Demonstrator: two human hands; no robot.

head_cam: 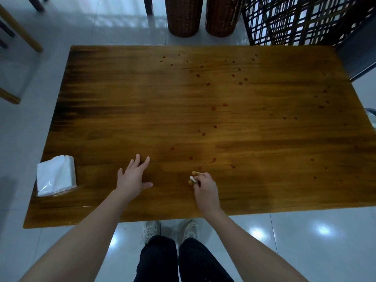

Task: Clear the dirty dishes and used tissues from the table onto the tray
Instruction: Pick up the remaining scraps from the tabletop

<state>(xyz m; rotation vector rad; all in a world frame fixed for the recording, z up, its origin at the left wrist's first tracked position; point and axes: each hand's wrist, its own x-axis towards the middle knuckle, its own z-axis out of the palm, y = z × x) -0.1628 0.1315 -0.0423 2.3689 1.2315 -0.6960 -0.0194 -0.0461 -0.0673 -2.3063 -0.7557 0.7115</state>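
1. Head view: your left hand (133, 178) lies flat, fingers spread, on the table (142, 98) by its near edge.
2. Your right hand (205, 187) pinches 1 stained tissue (193, 178), also by the table's near edge.

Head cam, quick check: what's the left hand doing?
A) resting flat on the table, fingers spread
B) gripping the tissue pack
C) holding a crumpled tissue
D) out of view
A: the left hand lies flat with its fingers spread on the wooden table, apart from the tissue pack. The crumpled tissue is gripped by the right hand.
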